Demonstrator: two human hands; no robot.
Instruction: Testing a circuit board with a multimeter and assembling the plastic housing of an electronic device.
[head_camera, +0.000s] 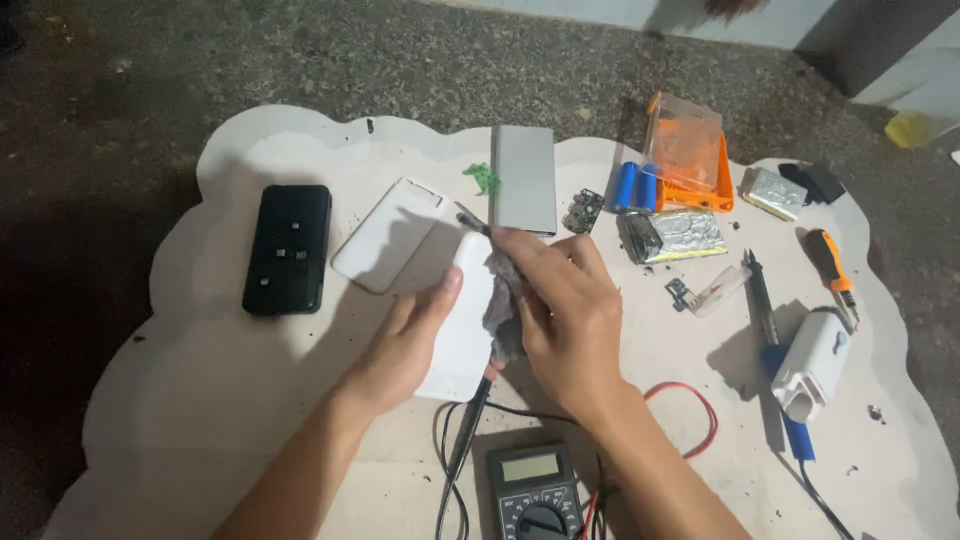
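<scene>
My left hand (405, 345) grips the left edge of a white rounded power bank shell (462, 340) held just above the white mat (200, 400). Against the shell's right side, my right hand (560, 305) presses a crumpled grey cloth (500, 300). A thin dark tool tip (470, 218) sticks out past the shell's top edge, by my right fingertips. A black probe lead (465, 440) runs out from under the shell toward me.
On the mat lie a black power bank (288, 248), a white cover (388, 235), a silver plate (524, 178), blue cells (636, 185), an orange case (688, 155), foil packs (672, 235), a screwdriver (830, 265), a multimeter (535, 492) and a white cylinder (812, 365).
</scene>
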